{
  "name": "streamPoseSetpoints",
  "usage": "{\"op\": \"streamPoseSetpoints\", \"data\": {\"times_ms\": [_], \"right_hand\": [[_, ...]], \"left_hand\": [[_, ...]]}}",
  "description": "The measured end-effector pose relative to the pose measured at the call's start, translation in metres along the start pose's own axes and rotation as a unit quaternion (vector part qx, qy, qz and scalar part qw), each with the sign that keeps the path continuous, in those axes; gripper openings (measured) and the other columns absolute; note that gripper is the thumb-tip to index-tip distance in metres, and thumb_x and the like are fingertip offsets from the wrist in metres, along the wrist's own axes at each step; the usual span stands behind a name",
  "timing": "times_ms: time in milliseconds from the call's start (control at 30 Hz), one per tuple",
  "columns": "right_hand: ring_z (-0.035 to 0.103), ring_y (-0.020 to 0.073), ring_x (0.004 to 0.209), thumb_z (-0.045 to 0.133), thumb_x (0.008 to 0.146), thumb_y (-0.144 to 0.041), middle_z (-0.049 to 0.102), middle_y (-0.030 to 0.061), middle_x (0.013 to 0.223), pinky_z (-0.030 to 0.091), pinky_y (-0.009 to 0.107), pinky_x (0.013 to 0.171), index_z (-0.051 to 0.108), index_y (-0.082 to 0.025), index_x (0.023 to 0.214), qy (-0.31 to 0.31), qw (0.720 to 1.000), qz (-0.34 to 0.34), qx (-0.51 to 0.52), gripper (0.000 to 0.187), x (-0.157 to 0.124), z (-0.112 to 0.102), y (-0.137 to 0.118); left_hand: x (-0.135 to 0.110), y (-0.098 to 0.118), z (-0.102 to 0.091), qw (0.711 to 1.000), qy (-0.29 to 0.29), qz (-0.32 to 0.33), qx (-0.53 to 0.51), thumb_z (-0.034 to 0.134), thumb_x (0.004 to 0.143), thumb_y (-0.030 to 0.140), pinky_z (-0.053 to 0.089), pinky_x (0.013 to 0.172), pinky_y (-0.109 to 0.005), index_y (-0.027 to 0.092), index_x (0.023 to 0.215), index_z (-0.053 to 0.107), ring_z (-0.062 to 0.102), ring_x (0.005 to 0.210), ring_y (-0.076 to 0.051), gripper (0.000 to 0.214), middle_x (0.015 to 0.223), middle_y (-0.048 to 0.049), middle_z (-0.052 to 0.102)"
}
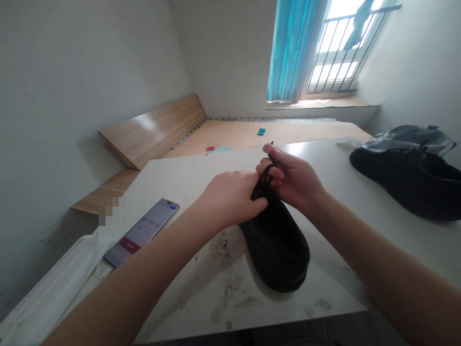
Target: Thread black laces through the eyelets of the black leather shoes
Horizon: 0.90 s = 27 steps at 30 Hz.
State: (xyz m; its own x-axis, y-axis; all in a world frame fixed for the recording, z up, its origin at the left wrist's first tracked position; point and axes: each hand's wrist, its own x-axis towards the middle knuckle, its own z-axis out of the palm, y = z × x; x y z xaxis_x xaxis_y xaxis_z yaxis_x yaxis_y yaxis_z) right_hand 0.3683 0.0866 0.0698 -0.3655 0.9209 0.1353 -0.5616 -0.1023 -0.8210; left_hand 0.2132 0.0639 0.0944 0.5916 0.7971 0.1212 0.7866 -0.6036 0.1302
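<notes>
A black shoe (277, 245) rests on the white table, its heel toward me and its toe hidden behind my hands. My left hand (234, 197) is closed over the front of the shoe, gripping it around the lacing, with the thumb at the opening. Pinched in the fingers of my right hand (290, 175) is a black shoelace (267, 174), which loops around the fingers above the shoe. The end of the lace sticks up past the fingertips.
On the right of the table (230, 307) stands another black shoe (406, 178), beside a clear plastic item (421, 134). A phone (144, 230) showing a timer lies on the left, near white cloth (68, 274). Behind is a wooden bed (234, 129) below a blue curtain (293, 48).
</notes>
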Motion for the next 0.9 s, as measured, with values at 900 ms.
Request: {"op": "streamPoseSetpoints", "data": {"times_ms": [900], "right_hand": [[0.056,0.0119,0.079,0.052,0.092,-0.035,0.060,0.0011,0.093,0.047,0.023,0.064,0.061,-0.025,0.084,0.163,0.927,-0.251,-0.227,0.016,-0.007,0.005,-0.019]], "left_hand": [[0.005,-0.006,-0.007,0.957,-0.048,0.029,-0.284,0.050,0.085,0.032,0.038,0.067,-0.028,0.022,0.107,0.061,0.053,0.077,-0.017,0.027,0.084,-0.0005,0.062]]}}
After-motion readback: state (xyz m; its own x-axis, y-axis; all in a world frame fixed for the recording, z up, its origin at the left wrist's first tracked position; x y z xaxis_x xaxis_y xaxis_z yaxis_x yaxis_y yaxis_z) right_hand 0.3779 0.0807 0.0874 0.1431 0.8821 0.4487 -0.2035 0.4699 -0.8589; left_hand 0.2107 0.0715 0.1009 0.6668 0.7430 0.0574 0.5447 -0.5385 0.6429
